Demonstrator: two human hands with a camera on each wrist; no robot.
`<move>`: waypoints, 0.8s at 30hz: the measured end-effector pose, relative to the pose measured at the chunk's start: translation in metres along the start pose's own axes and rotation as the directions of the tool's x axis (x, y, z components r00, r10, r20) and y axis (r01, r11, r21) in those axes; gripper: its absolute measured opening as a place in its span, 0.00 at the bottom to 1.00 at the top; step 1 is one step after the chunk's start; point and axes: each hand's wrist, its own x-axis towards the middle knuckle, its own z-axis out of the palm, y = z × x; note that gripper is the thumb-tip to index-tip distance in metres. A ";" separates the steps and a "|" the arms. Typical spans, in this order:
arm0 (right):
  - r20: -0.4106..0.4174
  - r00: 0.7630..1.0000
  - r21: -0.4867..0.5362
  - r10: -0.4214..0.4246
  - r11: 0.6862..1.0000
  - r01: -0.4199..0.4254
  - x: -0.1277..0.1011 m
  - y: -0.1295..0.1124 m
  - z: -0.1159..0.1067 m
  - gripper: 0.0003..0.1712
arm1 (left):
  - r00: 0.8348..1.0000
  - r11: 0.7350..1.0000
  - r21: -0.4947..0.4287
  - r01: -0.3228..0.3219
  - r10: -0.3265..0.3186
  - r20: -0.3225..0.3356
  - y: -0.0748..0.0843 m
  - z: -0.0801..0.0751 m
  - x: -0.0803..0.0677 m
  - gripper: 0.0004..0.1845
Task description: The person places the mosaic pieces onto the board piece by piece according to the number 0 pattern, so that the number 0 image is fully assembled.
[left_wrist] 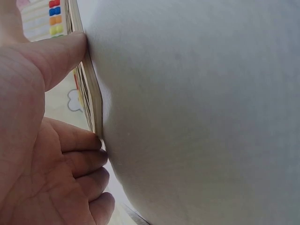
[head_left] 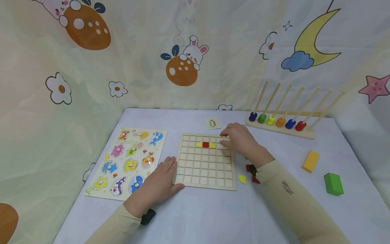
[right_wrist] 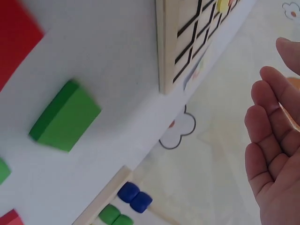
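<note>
The table (head_left: 213,217) is covered in pale cloth. The wooden grid board (head_left: 207,162) is laid at its middle, steadied at the near-left corner by the left hand (head_left: 161,183), fingers flat. The right hand (head_left: 240,139) is held over the board's far-right corner, fingers relaxed, nothing gripped. Loose pieces (head_left: 250,173) are seen just right of the board.

A pale lavender-white cloth covers the surface (head_left: 195,220), which runs back to a draped fabric backdrop (head_left: 146,51) closing in the rear and both sides. The backdrop is cream, fading to pale blue on the right, and printed with cartoon motifs: a white rabbit on an orange fruit (head_left: 182,64), white flowers (head_left: 59,88), a yellow crescent moon over a blue cloud (head_left: 313,44) and a pink star (head_left: 375,88). The light is soft and even.
</note>
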 end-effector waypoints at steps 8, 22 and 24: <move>-0.029 0.997 0.016 0.071 0.997 -0.071 -0.019 0.025 -0.013 0.18 | 1.000 1.000 -0.013 0.004 -0.004 0.007 0.002 -0.002 0.000 0.53; -0.045 0.983 0.051 0.178 0.983 -0.176 -0.059 0.069 -0.029 0.20 | 1.000 1.000 -0.013 -0.007 0.007 0.004 0.002 -0.004 -0.001 0.53; -0.042 0.982 0.048 0.184 0.982 -0.182 -0.064 0.074 -0.031 0.20 | 1.000 1.000 -0.009 -0.009 0.009 0.006 0.001 -0.003 0.000 0.53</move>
